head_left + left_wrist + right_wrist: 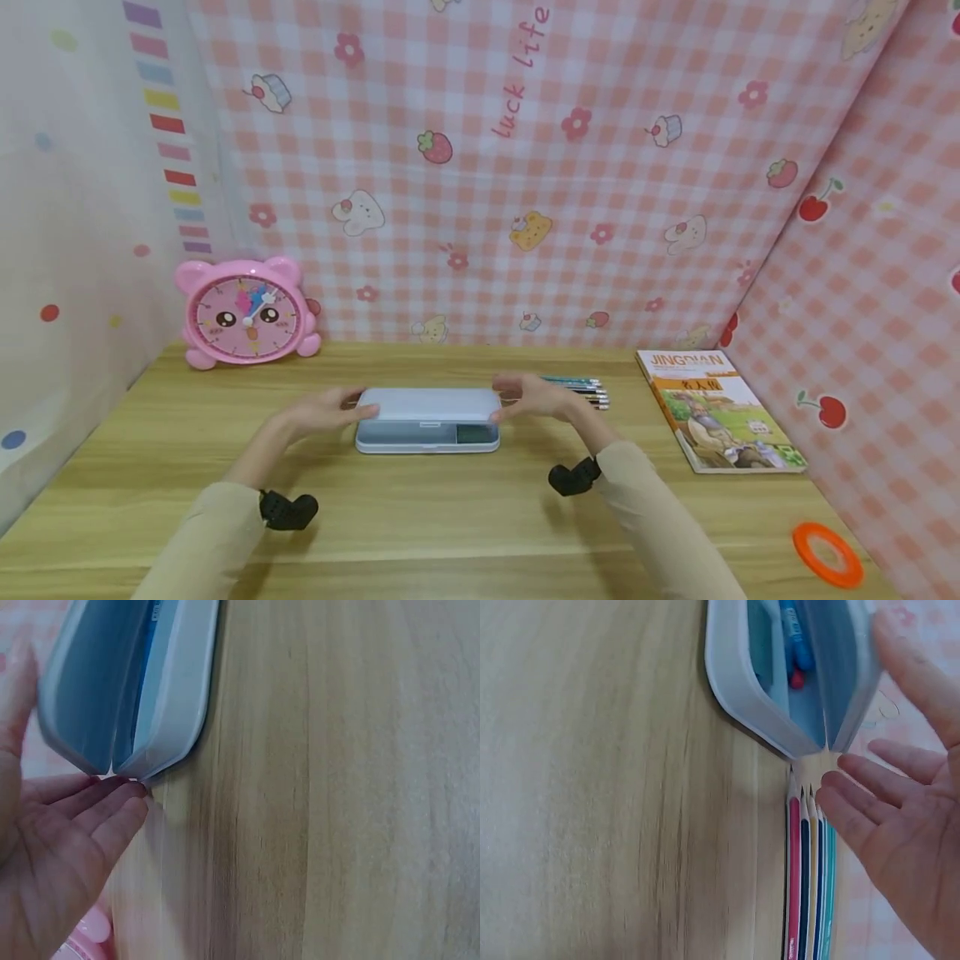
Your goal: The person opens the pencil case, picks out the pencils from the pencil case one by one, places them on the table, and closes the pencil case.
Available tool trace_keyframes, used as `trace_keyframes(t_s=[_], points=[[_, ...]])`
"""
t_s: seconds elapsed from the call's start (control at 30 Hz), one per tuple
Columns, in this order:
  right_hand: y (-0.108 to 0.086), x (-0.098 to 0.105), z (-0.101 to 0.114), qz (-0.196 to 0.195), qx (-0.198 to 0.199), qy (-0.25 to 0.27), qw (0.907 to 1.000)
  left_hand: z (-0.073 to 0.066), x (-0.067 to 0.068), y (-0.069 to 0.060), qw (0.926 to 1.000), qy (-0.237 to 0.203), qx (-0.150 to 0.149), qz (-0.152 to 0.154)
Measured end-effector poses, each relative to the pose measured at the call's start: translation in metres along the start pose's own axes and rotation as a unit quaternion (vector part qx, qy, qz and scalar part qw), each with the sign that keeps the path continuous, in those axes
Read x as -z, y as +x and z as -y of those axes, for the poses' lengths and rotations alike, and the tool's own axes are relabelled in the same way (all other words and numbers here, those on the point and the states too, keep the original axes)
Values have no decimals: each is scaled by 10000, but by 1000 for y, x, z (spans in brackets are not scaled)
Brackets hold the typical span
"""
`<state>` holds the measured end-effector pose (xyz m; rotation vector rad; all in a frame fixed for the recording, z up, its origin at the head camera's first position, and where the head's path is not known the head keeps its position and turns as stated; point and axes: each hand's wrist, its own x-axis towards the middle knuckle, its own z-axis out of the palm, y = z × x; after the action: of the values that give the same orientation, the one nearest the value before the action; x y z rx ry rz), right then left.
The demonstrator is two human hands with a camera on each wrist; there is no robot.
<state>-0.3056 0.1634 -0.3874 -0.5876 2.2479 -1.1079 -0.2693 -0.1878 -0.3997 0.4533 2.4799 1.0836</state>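
A pale blue pencil case [429,447] lies on the table with its lid [427,406] partly raised. At its left end is my left hand [326,411], the thumb at the lid and the straight fingers touching the case's end in the left wrist view. My right hand [534,396] is at the other end. Its thumb touches the lid, and the other fingers extend loosely just off the case. Inside, a dark green piece [760,641] and a blue pen-like stick [796,637] show in the right wrist view, with a small red tip below the stick.
Several pencils [810,877] lie side by side behind my right hand. A pink clock [247,321] stands at the back left. At the right are a book [720,412] and an orange ring [828,556]. Patterned cloth walls [480,167] border the wooden table [450,525].
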Motion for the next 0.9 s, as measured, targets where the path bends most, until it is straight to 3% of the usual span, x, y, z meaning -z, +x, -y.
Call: trace_keyframes(t_s=[0.23,0.47,0.67,0.9], points=[[2,-16,7,-32,-177,-797,9967,0,-11,0,9999,-108,-81,3],[2,-27,9,-339,-295,-1929,9802,-1,-19,2,9968,468,-617,-197],[3,-30,12,-391,-144,-2121,9764,-5,-18,-1,9955,749,-517,-244],[5,-33,15,-324,-462,-2286,9719,-5,-19,-4,9962,749,-382,-224]])
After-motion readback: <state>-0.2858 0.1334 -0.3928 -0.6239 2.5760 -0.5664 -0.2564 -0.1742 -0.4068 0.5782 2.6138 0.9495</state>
